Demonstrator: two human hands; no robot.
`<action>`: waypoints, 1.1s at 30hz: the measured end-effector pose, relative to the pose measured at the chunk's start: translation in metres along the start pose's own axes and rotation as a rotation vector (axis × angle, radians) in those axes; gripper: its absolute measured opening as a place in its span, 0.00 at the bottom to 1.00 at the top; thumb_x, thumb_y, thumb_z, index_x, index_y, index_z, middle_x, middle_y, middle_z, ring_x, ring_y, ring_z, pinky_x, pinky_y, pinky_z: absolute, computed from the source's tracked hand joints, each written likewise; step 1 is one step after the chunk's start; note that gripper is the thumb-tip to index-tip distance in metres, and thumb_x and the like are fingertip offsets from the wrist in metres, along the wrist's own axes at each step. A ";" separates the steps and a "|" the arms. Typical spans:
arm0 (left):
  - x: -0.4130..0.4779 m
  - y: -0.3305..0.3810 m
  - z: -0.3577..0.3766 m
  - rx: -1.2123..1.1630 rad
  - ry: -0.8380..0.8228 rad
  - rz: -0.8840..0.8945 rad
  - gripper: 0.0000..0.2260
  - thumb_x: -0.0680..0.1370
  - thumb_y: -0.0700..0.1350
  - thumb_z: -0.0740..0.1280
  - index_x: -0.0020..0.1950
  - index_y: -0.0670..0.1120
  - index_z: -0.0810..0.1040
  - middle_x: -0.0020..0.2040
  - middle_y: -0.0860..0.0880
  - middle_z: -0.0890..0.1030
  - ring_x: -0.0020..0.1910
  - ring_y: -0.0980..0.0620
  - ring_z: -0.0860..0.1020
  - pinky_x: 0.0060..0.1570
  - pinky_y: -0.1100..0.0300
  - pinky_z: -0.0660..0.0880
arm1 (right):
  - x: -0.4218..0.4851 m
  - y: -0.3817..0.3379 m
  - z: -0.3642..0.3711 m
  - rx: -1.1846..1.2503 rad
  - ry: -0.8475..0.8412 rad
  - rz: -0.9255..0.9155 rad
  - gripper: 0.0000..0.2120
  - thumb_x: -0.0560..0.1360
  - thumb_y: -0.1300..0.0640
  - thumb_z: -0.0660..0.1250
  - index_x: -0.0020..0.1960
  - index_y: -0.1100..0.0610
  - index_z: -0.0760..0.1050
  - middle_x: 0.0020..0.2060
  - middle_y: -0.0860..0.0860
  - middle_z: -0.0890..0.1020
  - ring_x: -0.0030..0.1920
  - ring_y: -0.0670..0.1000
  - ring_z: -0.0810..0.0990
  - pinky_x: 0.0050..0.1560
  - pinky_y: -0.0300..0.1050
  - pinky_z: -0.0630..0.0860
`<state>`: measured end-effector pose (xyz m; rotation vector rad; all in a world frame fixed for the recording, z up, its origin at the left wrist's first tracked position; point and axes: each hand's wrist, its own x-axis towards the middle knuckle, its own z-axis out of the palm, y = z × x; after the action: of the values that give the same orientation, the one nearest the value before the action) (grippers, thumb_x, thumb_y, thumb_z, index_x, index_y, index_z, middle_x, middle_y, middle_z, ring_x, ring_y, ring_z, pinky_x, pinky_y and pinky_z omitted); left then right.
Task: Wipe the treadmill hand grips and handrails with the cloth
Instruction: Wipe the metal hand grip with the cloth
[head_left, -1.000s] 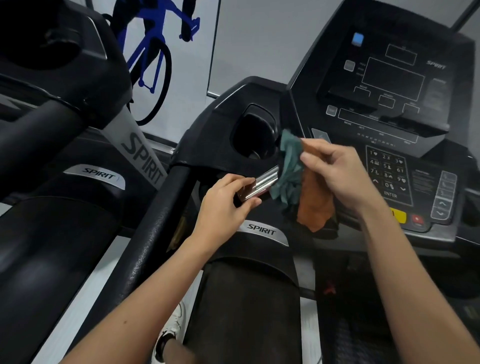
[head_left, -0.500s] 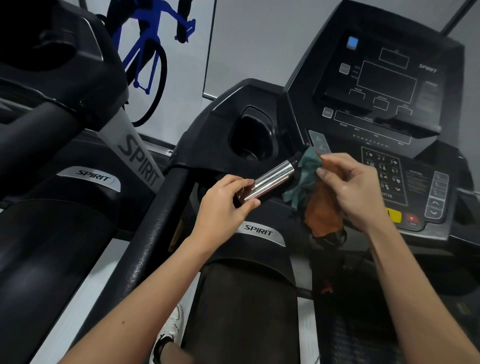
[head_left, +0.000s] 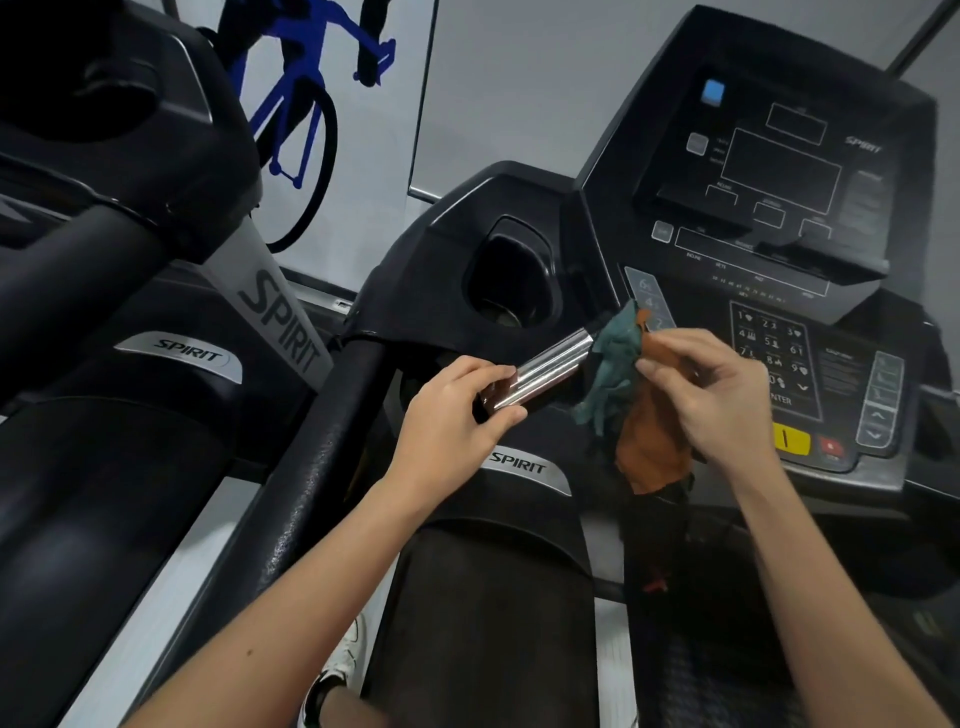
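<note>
A shiny metal hand grip (head_left: 545, 370) slants up to the right below the treadmill's cup holder. My left hand (head_left: 457, 415) pinches its lower left end between thumb and fingers. My right hand (head_left: 711, 395) holds a bunched cloth (head_left: 634, 405), teal on the left side and orange on the right, at the grip's upper right end. The cloth's teal edge touches the end of the metal. The black padded left handrail (head_left: 311, 467) runs down to the lower left from the console.
The console (head_left: 779, 208) with keypad and a yellow and a red button stands right behind my right hand. A cup holder (head_left: 511, 275) opens just above the grip. A second treadmill (head_left: 104, 260) fills the left. My shoe (head_left: 343, 660) shows below.
My right hand slid the cloth up and to the right along the metal grip, uncovering most of it. My left hand kept its hold on the lower end.
</note>
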<state>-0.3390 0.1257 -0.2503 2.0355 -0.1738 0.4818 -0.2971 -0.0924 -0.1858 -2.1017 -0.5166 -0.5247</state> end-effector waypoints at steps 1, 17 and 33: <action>0.000 0.000 0.000 0.001 -0.003 -0.002 0.18 0.71 0.47 0.73 0.60 0.47 0.79 0.54 0.54 0.79 0.53 0.56 0.77 0.55 0.59 0.75 | 0.003 -0.003 0.001 0.014 -0.023 -0.003 0.15 0.70 0.67 0.70 0.55 0.58 0.77 0.47 0.44 0.82 0.50 0.39 0.79 0.55 0.34 0.74; 0.001 0.001 0.000 -0.003 -0.007 -0.026 0.18 0.71 0.47 0.73 0.60 0.47 0.79 0.54 0.54 0.78 0.52 0.56 0.77 0.55 0.58 0.75 | 0.032 -0.009 0.002 0.381 -0.154 0.400 0.09 0.69 0.62 0.69 0.49 0.55 0.82 0.40 0.48 0.85 0.40 0.44 0.83 0.43 0.38 0.80; -0.001 0.001 0.002 0.006 0.017 -0.010 0.18 0.71 0.46 0.74 0.59 0.47 0.79 0.52 0.55 0.79 0.51 0.56 0.77 0.54 0.57 0.75 | 0.045 -0.016 0.000 0.074 -0.292 0.342 0.11 0.75 0.66 0.65 0.56 0.60 0.79 0.47 0.50 0.84 0.46 0.43 0.82 0.49 0.38 0.79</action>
<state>-0.3395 0.1238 -0.2506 2.0370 -0.1519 0.4933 -0.2685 -0.0767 -0.1507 -2.1464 -0.3218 -0.0020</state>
